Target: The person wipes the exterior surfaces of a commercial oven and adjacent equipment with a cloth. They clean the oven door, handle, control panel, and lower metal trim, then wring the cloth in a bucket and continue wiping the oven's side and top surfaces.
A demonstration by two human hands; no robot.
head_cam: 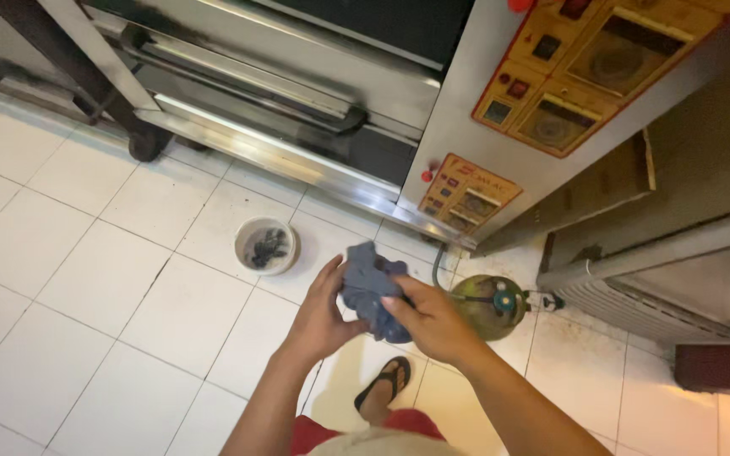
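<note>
White tiled floor [86, 279] before a steel oven [314, 76]: left hand [318, 317] and right hand [433, 321] both grip a blue cloth [369, 283], bowl [266, 246] left, green gas cylinder [487, 306] right.

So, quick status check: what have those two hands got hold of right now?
Left hand and right hand both gripping crumpled blue cloth, held above white tiled floor. Small white bowl and green gas cylinder nearby, apart from the hands.
</note>
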